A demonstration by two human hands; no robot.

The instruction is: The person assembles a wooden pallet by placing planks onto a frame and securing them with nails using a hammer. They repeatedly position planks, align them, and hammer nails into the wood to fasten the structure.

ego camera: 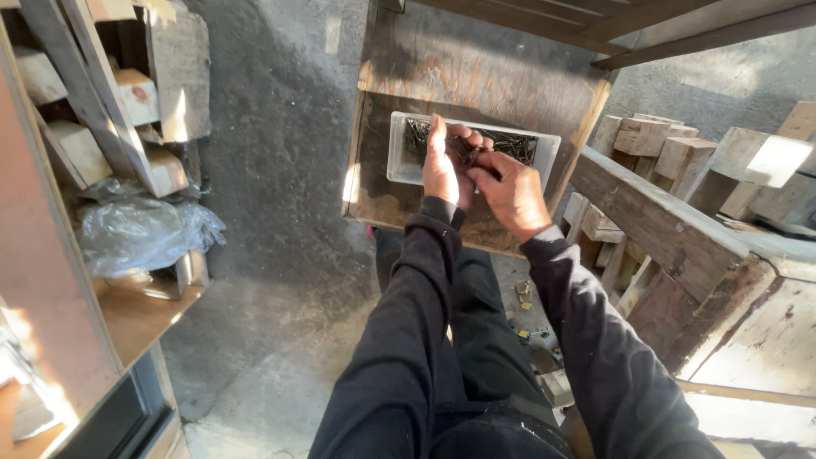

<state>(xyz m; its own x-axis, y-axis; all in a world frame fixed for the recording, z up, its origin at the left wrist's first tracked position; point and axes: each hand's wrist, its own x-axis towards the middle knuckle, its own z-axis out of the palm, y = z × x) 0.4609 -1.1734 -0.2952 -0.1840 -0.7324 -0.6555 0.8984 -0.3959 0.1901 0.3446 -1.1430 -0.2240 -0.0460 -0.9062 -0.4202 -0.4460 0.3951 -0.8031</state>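
a shallow wooden box (399, 183) sits on the concrete floor (272, 170) – inside it, a white plastic tray (399, 161) of dark nails (514, 146). my left hand (444, 170) cups a bundle of nails – my right hand (512, 194) pinches into it.

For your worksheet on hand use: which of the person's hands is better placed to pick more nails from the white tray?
Probably the right hand: its fingertips pinch nails over the white tray, while the left hand is cupped, holding a bundle.

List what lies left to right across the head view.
Stacked wood blocks → plastic sheet → left hand → right hand → wooden beam → wood offcuts.
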